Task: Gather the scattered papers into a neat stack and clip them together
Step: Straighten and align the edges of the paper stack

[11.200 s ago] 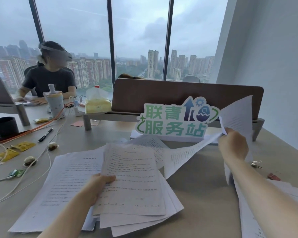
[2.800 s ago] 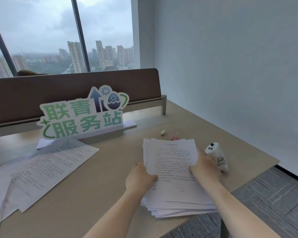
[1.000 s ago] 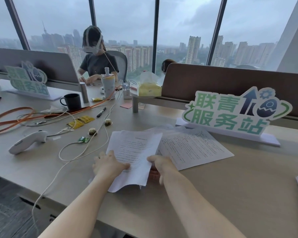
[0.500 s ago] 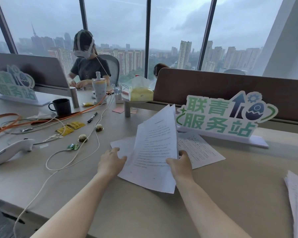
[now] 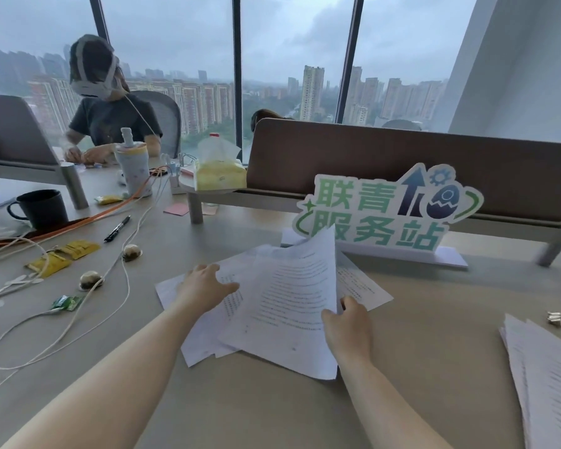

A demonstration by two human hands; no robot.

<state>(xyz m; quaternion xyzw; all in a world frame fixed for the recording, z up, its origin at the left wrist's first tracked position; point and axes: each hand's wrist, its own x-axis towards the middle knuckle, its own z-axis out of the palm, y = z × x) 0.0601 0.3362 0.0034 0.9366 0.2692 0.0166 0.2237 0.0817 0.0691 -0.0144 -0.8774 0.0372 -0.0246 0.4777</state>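
Observation:
A few printed sheets lie overlapped in the middle of the beige desk. My right hand (image 5: 348,325) pinches the right edge of the top sheets (image 5: 289,306), which tilt up off the desk. My left hand (image 5: 204,286) rests flat, fingers spread, on the lower sheets (image 5: 188,345) at the left. One more sheet (image 5: 360,286) lies flat behind my right hand. A gathered stack of papers (image 5: 544,377) sits at the right edge of the view. A gold binder clip (image 5: 557,319) lies on the desk just beyond that stack.
A green-lettered sign (image 5: 386,212) stands behind the sheets, before a brown divider (image 5: 402,163). To the left: white cables (image 5: 78,306), a pen (image 5: 117,228), a black mug (image 5: 41,209), yellow packets (image 5: 62,254), a tissue pack (image 5: 219,173). A person wearing a headset (image 5: 104,118) sits at far left.
The sheets in my right hand have tipped down from nearly upright toward the desk. My left hand has slid forward onto the lower sheets. The view has shifted slightly right, showing more of the stack.

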